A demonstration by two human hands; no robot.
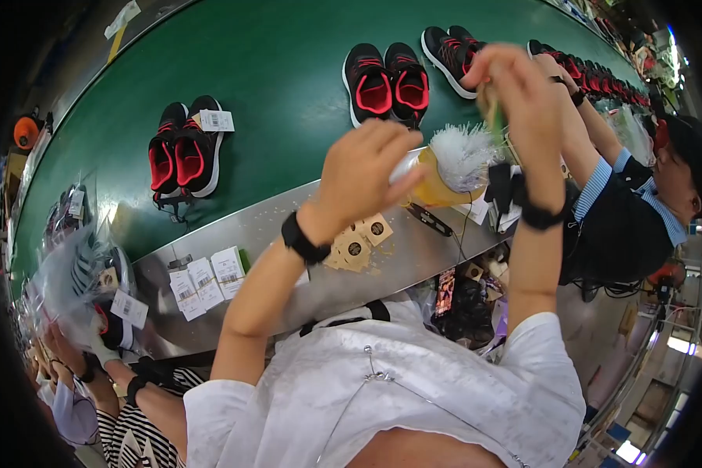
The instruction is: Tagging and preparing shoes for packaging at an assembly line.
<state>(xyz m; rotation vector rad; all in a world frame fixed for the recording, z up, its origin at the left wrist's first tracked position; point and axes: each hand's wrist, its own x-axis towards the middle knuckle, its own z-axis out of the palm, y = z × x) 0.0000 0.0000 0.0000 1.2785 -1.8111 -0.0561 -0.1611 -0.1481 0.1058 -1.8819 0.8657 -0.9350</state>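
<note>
My left hand (363, 175) is over the near edge of the green belt, thumb apart from the fingers, with nothing visible in its grip. Higher up at the right, my right hand (519, 90) is smeared by motion, fingers curled by a thin yellow-green thing (494, 113) I cannot make out. Between the hands, a yellow container (438, 189) holds a bunch of white plastic strands (466, 156). Beyond my left hand stands a pair of black and red shoes (388, 82). Another pair (186, 148), with a white tag (216, 121), stands at the left.
White tags (207, 282) and brown cards (359, 246) lie on the metal ledge (265, 226), near a dark-handled tool (429, 220). More shoes (448, 58) line the belt (281, 62) rightward. Co-workers sit at the right (628, 210) and left, the left one beside plastic-wrapped shoes (78, 265).
</note>
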